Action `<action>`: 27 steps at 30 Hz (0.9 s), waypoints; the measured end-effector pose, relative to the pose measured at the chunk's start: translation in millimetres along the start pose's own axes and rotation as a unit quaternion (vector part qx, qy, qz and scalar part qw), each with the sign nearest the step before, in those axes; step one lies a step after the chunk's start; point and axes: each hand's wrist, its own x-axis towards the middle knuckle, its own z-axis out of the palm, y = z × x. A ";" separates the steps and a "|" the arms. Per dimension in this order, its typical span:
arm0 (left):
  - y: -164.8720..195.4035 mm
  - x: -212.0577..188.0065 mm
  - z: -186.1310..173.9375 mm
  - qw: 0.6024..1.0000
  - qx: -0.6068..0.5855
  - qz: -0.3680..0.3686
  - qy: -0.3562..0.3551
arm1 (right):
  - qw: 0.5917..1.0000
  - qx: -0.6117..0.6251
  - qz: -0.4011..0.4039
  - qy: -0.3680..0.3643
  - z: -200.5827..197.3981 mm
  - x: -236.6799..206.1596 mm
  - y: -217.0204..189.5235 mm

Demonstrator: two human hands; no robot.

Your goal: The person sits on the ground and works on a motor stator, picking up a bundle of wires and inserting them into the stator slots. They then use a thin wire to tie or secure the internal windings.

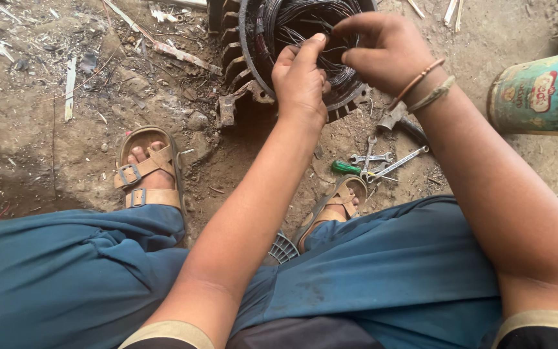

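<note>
On the dirt floor ahead of the person's feet sits one finned motor housing (243, 61), open end facing up toward the camera, so its bore axis runs roughly vertical, tipped slightly toward the person. Inside the bore: a bundle of dark winding wire (305, 22), loops running around the opening. Left hand (299, 81) is at the near rim of the housing, fingers curled and pinching strands of the wire. Right hand (385, 52) is over the right side of the same opening, fingers closed around more of the wire; two cord bracelets (421, 87) on that wrist. Right of the housing and near it: one hammer-like tool (400, 121), partly hidden by the right forearm. Just below that, three tools lie together: two spanners (382, 161), long axes crossing, one pointing up-right, and one green-handled screwdriver (345, 168) lying roughly level. Far right of the housing: one teal tin can (537, 94) on its side, axis left-right. Below the housing: two tan sandals (146, 171), one per foot, toes pointing toward it. Left of the housing: wood splinters and scrap (69, 84), too many to count.
</note>
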 end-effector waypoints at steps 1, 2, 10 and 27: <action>2.0 -0.6 -0.1 1.000 -0.015 -0.004 -0.007 | 1.000 0.003 0.004 -0.012 0.2 -1.8 -2.0; 4.4 -1.3 0.2 0.999 -0.029 -0.008 -0.015 | 1.000 0.006 0.008 -0.023 0.5 -4.1 -4.2; 18.2 -4.9 7.4 0.996 -0.068 -0.046 -0.016 | 0.997 -0.009 0.058 -0.051 -6.8 -12.0 -13.3; 7.1 -3.4 6.6 0.998 -0.045 -0.033 0.005 | 0.865 -0.334 -0.290 0.238 18.1 13.8 23.5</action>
